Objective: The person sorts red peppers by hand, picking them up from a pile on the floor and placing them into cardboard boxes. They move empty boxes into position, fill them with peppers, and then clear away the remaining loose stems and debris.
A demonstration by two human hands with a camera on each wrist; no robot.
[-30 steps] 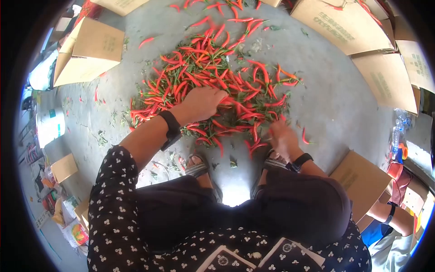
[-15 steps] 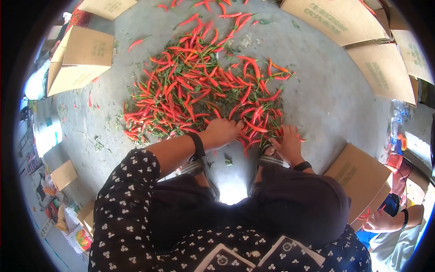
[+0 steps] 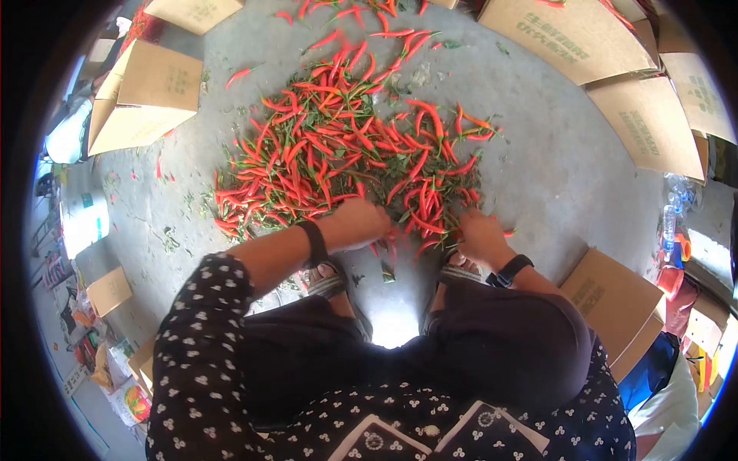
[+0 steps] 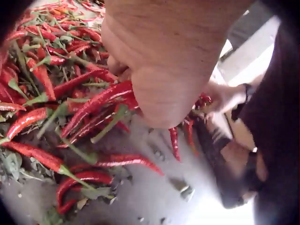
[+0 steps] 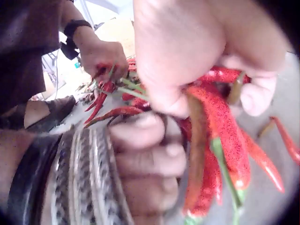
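My left hand (image 3: 357,224) is at the near edge of a pile of red chili peppers (image 3: 307,146). Its curled fingers grip a few chili peppers (image 5: 97,104), whose tips hang below the fist in the right wrist view. Close to the right foot, my right hand (image 3: 484,240) holds a small bunch of red chili peppers (image 5: 218,126) between thumb and fingers. Their green stems point downward there. In the left wrist view, the back of the left hand (image 4: 159,65) hides most of its fingers. Loose chili peppers (image 4: 126,160) lie on the floor beneath it.
Sandalled feet (image 3: 327,278) stand just before the pile. Cardboard boxes (image 3: 150,92) stand at left, with more boxes (image 3: 569,38) at upper right and one box (image 3: 607,303) beside the right knee. Plastic bottles (image 3: 670,219) and another person's clothing (image 3: 669,399) show at right.
The left hand came back from mid-pile toward the feet, then shifted slightly left, now with chili peppers in it. The right hand stays near the right foot. The other person's arm has left view.
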